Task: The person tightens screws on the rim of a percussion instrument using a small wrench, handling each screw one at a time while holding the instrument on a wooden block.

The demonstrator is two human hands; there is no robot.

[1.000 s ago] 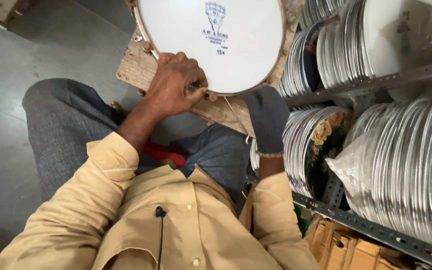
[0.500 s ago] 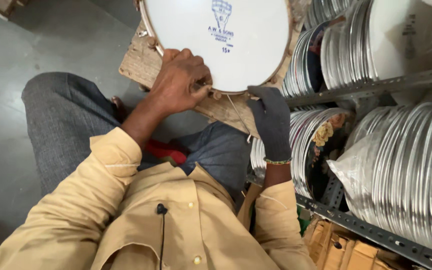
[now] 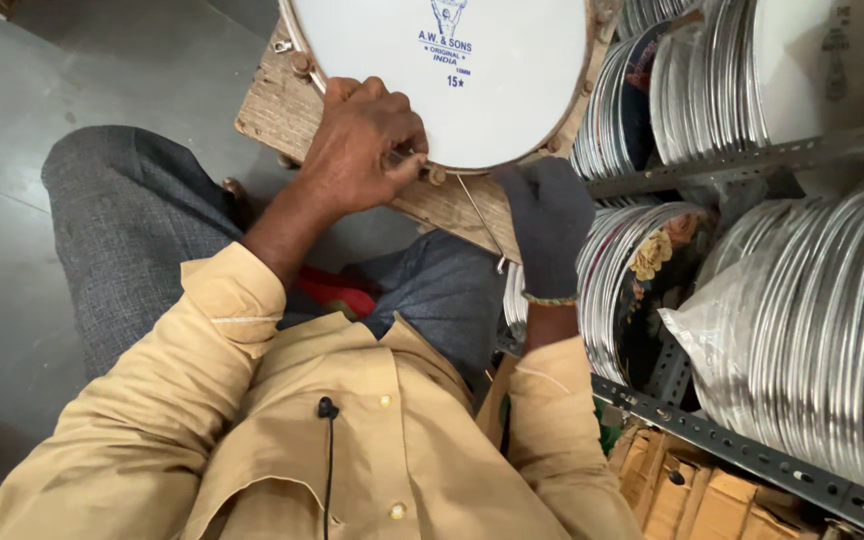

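While the left hand [image 3: 367, 150] pinches a rim fitting, the round white drumhead [image 3: 452, 75] lies flat on wood.

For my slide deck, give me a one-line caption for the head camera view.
Seated person's bare left hand grips a tool at the white drum rim, gloved right hand alongside.
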